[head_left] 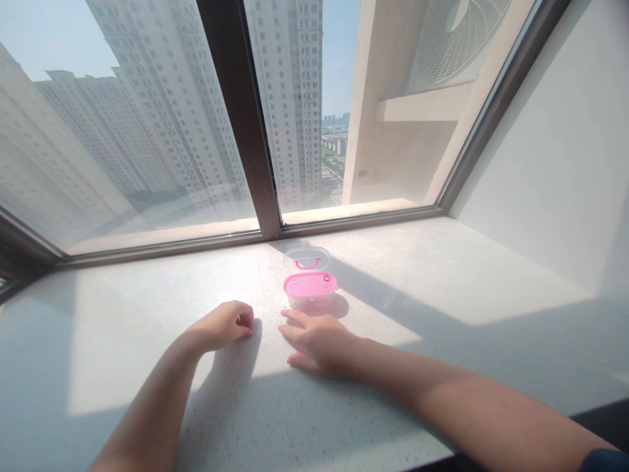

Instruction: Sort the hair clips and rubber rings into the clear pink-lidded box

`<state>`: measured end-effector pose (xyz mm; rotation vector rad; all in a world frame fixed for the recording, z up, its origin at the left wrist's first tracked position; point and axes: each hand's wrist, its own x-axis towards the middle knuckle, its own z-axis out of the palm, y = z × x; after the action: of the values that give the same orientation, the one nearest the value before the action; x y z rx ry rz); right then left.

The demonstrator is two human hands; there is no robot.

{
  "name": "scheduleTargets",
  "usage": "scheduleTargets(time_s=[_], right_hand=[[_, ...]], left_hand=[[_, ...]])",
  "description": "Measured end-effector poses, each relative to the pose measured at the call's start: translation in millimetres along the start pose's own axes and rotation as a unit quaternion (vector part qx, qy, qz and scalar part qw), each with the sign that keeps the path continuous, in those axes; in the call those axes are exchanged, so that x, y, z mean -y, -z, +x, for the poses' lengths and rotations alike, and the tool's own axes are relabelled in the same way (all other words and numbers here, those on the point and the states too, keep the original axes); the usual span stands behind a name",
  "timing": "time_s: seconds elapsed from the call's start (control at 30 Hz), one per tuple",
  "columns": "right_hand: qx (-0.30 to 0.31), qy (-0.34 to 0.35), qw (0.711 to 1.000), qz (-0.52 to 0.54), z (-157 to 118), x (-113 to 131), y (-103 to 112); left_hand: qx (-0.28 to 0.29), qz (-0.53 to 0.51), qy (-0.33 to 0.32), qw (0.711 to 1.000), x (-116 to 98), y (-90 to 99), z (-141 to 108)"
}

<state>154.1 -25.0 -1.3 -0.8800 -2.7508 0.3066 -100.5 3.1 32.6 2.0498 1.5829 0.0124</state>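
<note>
A small oval plastic box (310, 288) with a pink top tray and see-through sides stands on the windowsill. Little ring-like pieces (327, 278) lie on its pink top. Right behind it is a clear oval lid (295, 252) with a pink curved handle (307, 265). My right hand (317, 341) rests just in front of the box, fingers apart and pointing left. Left of the box, my left hand (230, 326) is closed, its fingers curled toward the thumb; whatever may be between the fingertips is too small or hidden to make out.
The pale speckled windowsill (393, 262) runs up to a dark window frame (268, 223). A white wall (550, 170) bounds it on the right. Sunlight and hard shadows cross the sill. Outside are tall buildings (171, 98) and an air-conditioner fan unit (457, 46).
</note>
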Motion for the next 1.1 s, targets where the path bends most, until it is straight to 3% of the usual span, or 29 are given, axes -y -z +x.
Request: scheduleTargets(time_s=[0.13,0.37,0.53,0.7,0.87,0.97,1.1], right_hand=[[0.009,-0.025,0.999,-0.019,4.7,-1.7,-8.0],[-0.007,-0.008,1.0,0.012,5.0,-3.6,-10.9],[-0.014,0.0,0.999,0.048,4.1,-3.7,-2.6],[-0.021,0.045,0.995,0.091,1.2,-7.4,1.6],[-0.068,-0.024,0.994,0.08,2.3,-11.2,-6.6],[-0.047,-0.065,0.997,0.021,5.1,-8.5,-10.4],[-0.023,-0.057,0.998,-0.018,7.3,-5.2,-11.4]], left_hand=[[-0.005,0.008,-0.013,1.0,0.1,0.4,0.2],[-0.081,-0.024,-0.028,0.996,-16.1,-7.3,6.3],[-0.086,-0.051,-0.045,0.994,-24.4,-18.3,11.7],[-0.049,-0.139,-0.028,0.989,-31.9,-26.3,15.3],[-0.075,-0.116,-0.018,0.99,-31.9,-27.7,18.2],[-0.077,-0.114,-0.011,0.99,-30.3,-26.4,18.4],[-0.082,-0.113,-0.015,0.99,-29.4,-25.5,18.2]])
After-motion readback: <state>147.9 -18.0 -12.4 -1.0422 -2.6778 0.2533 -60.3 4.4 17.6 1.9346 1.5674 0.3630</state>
